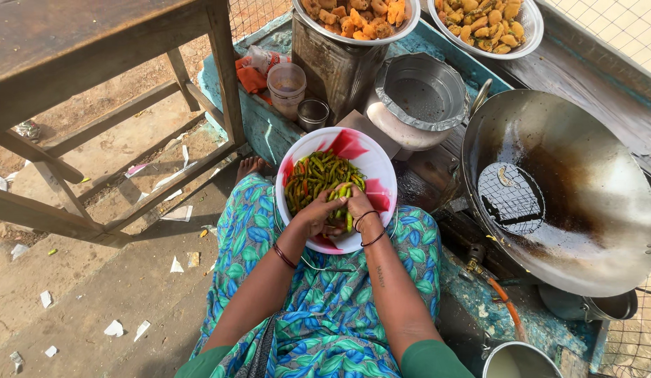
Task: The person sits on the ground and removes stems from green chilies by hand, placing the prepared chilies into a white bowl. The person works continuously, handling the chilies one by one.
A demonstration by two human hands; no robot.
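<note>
A white and pink plastic bowl (371, 155) rests on my lap, filled with green chillies (315, 176). My left hand (316, 212) and my right hand (355, 208) meet at the near side of the bowl, fingers closed together around one green chilli (341, 192). Thin bangles ring both wrists. A green and blue leaf-print cloth (332, 308) covers my lap under the bowl.
A big steel wok (598, 203) with a mesh skimmer (511, 197) stands at the right. Two steel bowls of fried snacks (353, 17) (483, 24), a steel basin (422, 91) and plastic cups (287, 85) sit beyond. A wooden table (73, 49) stands left; paper scraps litter the ground.
</note>
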